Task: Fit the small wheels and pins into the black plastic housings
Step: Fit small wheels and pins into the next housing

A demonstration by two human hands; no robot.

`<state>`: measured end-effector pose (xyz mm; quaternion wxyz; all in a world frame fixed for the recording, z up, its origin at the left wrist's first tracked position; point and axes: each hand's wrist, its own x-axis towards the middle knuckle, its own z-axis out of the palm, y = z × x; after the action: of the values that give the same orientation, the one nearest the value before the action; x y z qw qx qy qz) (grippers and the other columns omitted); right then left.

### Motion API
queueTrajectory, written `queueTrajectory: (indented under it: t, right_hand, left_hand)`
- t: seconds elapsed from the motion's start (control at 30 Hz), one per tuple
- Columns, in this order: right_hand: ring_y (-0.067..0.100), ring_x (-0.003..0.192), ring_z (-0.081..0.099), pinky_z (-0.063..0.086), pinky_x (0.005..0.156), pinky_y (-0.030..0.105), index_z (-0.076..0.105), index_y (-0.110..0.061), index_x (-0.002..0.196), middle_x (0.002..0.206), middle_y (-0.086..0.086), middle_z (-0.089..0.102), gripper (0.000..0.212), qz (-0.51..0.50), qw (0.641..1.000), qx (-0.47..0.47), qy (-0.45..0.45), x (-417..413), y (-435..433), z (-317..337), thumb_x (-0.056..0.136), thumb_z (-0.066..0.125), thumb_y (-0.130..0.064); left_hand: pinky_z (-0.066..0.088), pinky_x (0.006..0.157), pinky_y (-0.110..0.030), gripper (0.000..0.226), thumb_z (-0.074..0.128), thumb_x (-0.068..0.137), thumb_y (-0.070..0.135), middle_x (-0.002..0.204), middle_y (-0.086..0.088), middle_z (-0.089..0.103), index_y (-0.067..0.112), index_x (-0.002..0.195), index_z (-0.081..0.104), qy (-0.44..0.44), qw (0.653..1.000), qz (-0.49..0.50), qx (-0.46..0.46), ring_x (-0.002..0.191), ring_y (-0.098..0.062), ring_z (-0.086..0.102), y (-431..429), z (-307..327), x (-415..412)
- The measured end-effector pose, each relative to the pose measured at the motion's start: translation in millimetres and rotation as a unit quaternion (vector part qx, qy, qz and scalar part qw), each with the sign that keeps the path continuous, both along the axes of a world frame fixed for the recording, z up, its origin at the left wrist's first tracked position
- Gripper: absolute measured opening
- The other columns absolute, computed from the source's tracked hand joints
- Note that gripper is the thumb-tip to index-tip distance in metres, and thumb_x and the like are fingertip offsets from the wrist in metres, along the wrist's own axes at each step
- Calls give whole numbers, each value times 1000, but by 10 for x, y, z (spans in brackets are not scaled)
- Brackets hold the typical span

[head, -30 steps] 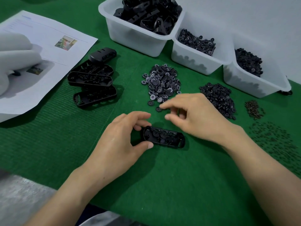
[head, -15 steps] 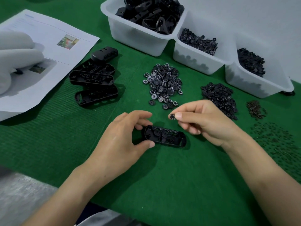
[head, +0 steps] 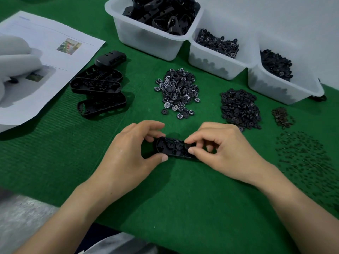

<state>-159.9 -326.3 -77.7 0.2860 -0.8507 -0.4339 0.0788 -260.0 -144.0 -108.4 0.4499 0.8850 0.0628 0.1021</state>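
Whole table was covered in green felt [head: 183, 202], with a ribbed strip [head: 45, 143] toward the left edge. Plain pale wall [head: 284, 19] behind the far right corner. Lighting was soft, shadows faint. Grey textured sheet [head: 22, 217] off the near-left corner.

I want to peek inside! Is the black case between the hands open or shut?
Open: the housing lies hollow side up, uncovered; left hand holds it, right hand pinches a wheel.
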Motion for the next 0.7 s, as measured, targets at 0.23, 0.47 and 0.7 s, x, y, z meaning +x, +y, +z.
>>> queueTrajectory:
  t: [0.23,0.47,0.7]
  right_hand:
    - [19,56,55,48,53,35,73,-14,89,73,-5,59,12,23,997,-25,-68,12,-7,8,77,71,-13]
    - [25,62,59,51,56,41,73,-12,94,79,3,63,15,20,994,-27,-102,-2,-27,-23,80,70,-14]
    - [7,56,51,37,57,9,71,-16,100,73,-7,60,23,-30,999,-1,-33,35,-43,5,78,71,-9]
  left_hand:
    - [37,83,-8,55,78,66,22,97,23,62,35,112,51,0,1000,3,4,93,3,52,2,-7,-4]
    - [37,82,-8,54,78,66,22,97,22,62,33,112,52,-2,1000,4,5,93,3,52,-11,8,0]
    - [39,83,-10,55,78,66,22,97,21,62,32,113,52,3,1000,4,11,94,3,52,-13,22,-8]
